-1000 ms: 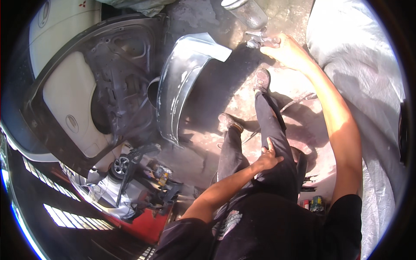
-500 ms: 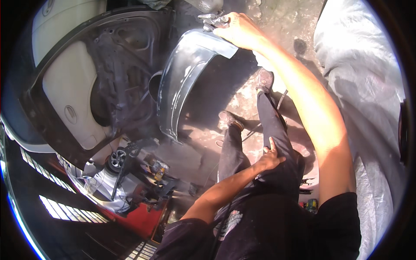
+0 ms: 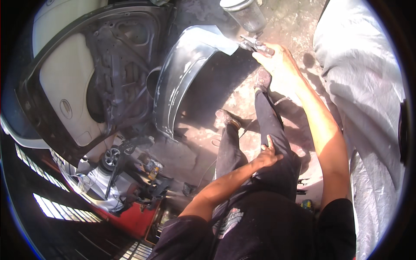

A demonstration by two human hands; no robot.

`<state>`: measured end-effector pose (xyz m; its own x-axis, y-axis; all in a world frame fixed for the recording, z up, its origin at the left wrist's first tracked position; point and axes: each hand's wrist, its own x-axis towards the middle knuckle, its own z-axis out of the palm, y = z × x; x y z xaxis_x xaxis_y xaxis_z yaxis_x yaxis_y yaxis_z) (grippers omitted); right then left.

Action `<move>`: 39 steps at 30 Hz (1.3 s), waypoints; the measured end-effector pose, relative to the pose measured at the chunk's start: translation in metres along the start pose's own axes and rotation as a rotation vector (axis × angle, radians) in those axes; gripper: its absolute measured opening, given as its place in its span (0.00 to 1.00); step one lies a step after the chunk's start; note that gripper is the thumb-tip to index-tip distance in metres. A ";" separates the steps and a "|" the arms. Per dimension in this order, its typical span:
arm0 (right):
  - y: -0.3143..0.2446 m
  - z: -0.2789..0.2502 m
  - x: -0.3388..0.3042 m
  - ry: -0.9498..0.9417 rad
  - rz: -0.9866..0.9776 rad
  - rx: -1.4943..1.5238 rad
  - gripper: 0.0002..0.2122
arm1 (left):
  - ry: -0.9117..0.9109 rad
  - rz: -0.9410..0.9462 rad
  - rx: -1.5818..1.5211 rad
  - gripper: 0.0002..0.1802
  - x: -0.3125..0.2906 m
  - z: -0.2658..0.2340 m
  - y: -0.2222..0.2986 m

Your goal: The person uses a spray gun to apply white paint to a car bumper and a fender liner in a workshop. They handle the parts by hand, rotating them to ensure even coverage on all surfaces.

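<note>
My right hand (image 3: 277, 58) is closed round a metal spray gun (image 3: 255, 44), whose grey cup (image 3: 245, 16) points up and away. The gun's front is close to the right end of a curved, grey-coated car fender (image 3: 180, 71), with a small gap between them. Whitish streaks and shine mark the fender's surface. Lower down, my left hand (image 3: 269, 157) lies against my thigh, holding nothing, its fingers stretched apart.
A dark car panel frame (image 3: 123, 65) stands at the left beside a pale car body. Grey sheeting (image 3: 364, 86) hangs along the right. A wheel (image 3: 112, 157), tools and a red cabinet (image 3: 136, 219) sit at lower left. A thin hose (image 3: 214, 162) crosses the floor.
My right hand has moved the spray gun right and slightly nearer, from over the fender's top to just past its right end. The gun's cup now shows fully. My left hand stays put.
</note>
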<state>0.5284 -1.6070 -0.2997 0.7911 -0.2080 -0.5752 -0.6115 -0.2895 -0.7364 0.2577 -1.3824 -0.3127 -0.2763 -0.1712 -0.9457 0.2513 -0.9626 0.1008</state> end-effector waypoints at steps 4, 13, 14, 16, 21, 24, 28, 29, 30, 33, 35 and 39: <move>0.002 0.023 -0.028 -0.219 0.029 0.073 0.25 | -0.016 -0.006 -0.012 0.73 0.005 -0.001 -0.010; 0.009 0.020 -0.049 0.109 0.067 0.014 0.18 | -0.033 0.029 0.014 0.73 0.001 0.004 -0.023; 0.010 0.018 -0.052 0.130 0.081 0.015 0.17 | -0.039 0.035 0.011 0.73 0.000 0.004 -0.025; 0.007 0.023 -0.056 0.116 0.088 0.017 0.15 | -0.032 0.039 -0.010 0.73 0.002 0.003 -0.030; 0.027 0.050 -0.073 -0.009 -0.004 -0.008 0.14 | -0.015 0.075 -0.016 0.72 -0.005 0.000 -0.038; 0.037 0.059 -0.083 0.067 -0.036 0.050 0.15 | 0.052 0.125 0.010 0.70 -0.002 0.004 -0.051; 0.032 0.053 -0.083 0.063 0.150 0.016 0.18 | 0.123 0.150 -0.009 0.66 -0.005 0.004 -0.063; 0.036 0.058 -0.083 0.137 0.149 0.016 0.18 | 0.137 0.189 -0.019 0.65 -0.009 0.002 -0.068; 0.041 0.063 -0.084 0.216 0.149 0.015 0.19 | 0.150 0.229 -0.025 0.64 -0.014 -0.001 -0.073; 0.044 0.074 -0.091 0.314 0.103 0.058 0.19 | 0.199 0.353 -0.068 0.56 -0.012 -0.004 -0.104; 0.024 0.085 -0.100 0.273 0.136 0.111 0.19 | 0.194 0.354 -0.058 0.52 -0.021 -0.014 -0.126; 0.025 0.147 -0.109 0.188 -0.043 0.116 0.20 | 0.333 0.201 0.148 0.43 -0.038 -0.023 -0.189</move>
<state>0.4251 -1.4539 -0.3076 0.7987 -0.3710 -0.4738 -0.5657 -0.1946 -0.8013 0.2417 -1.1888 -0.3027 0.0856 -0.3050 -0.9485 0.1266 -0.9409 0.3140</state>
